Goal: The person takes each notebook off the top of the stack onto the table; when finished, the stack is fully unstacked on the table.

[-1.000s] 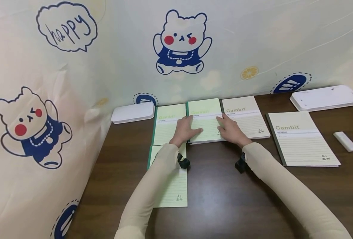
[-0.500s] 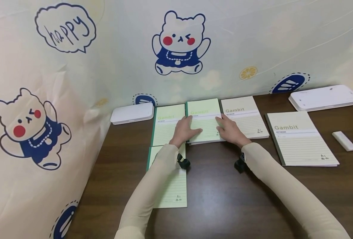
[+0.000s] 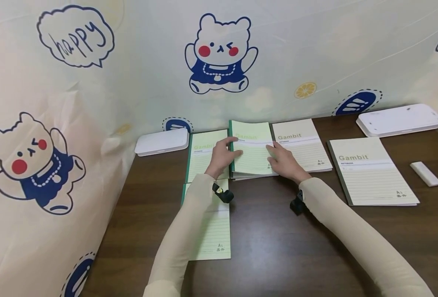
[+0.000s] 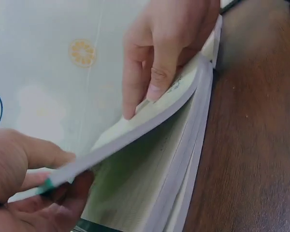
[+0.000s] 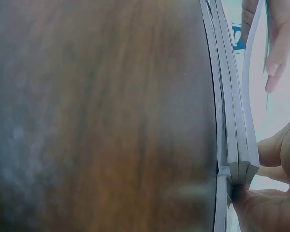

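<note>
We pinch the top green notebook at its spine with left hand fingers, lifting it off the stack; right hand fingers lie flat, pressing its opposite edge.

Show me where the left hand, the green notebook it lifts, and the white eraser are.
left hand (image 3: 222, 156), head view, back of the hand.
green notebook (image 3: 254, 154), head view, lined cover.
white eraser (image 3: 425, 173), head view, its middle.
</note>
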### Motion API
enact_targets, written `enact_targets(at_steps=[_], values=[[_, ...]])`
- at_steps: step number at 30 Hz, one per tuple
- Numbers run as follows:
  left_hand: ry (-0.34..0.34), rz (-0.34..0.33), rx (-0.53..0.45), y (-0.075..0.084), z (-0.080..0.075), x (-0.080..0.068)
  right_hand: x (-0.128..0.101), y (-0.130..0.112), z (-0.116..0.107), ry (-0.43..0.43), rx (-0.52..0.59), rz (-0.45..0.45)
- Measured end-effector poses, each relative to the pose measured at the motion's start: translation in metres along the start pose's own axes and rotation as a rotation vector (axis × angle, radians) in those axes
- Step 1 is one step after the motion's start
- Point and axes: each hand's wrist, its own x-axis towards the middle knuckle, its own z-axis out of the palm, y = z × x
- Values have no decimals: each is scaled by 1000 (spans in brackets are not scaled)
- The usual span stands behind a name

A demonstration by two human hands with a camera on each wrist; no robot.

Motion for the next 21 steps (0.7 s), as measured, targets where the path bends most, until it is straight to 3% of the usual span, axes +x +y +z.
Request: enact_targets(at_steps=[5,13,17,21], values=[[-43,-29,-38,-1,4,3,-1,0,-1,-4,12,10],[29,-63,-75,0,3,-2,-1,-1,1,-11,20,24],[77,-75,-72,-2,-13,-8,0,-2,2,-14,-28,15],[109,-86,-106,-9,-44,-21,0,-3,2,-16,-85,-7]])
